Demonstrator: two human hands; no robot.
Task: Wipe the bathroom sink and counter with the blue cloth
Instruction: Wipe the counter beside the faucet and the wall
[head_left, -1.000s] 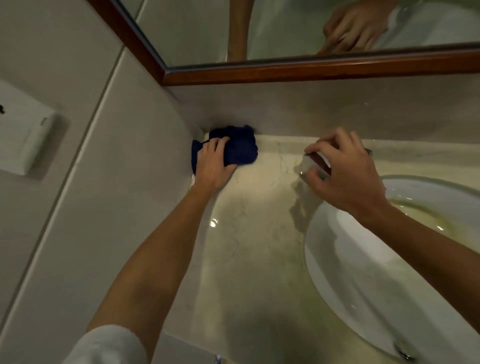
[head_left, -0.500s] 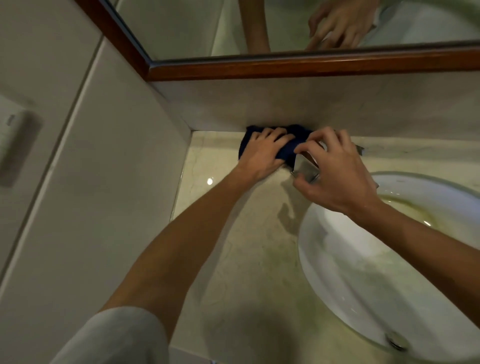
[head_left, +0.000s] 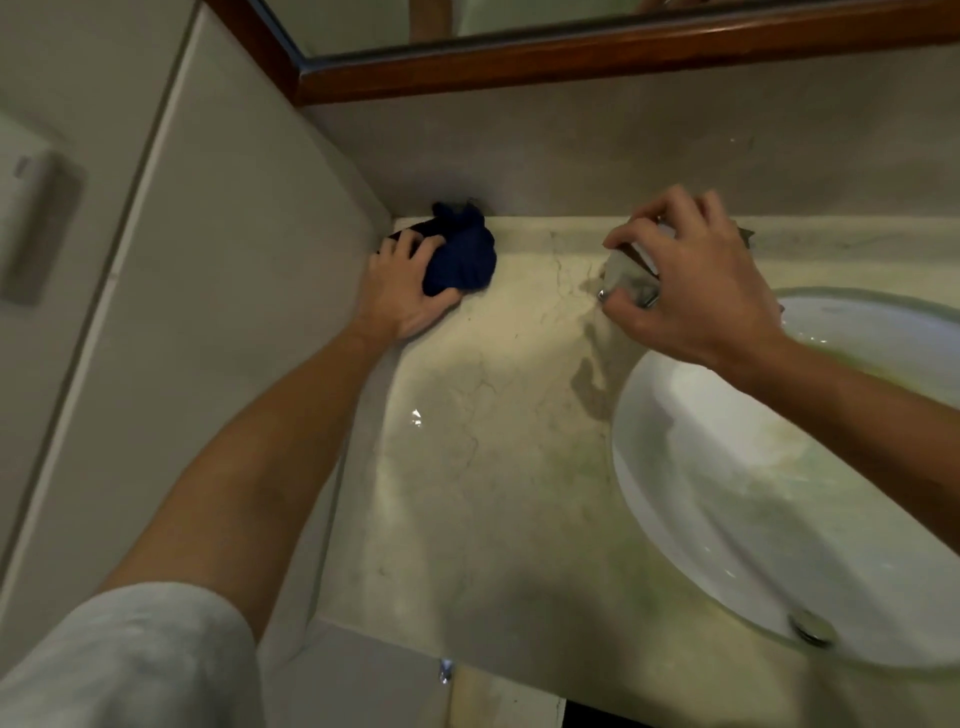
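Blue cloth (head_left: 460, 260) is being pressed into the desk's (head_left: 509, 441) back-left corner, left hand (head_left: 402, 291) clamped over it. Judged soft, light, bunching easily; best held flat under the palm. Right hand (head_left: 691, 280) is closed around a glass (head_left: 626, 275), lifted beside the sink (head_left: 727, 493).

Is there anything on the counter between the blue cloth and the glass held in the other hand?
No: in the head view, only bare counter separates the blue cloth from the glass.

navy cloth (head_left: 460, 257), veined cream counter (head_left: 498, 415), white sink (head_left: 727, 467)
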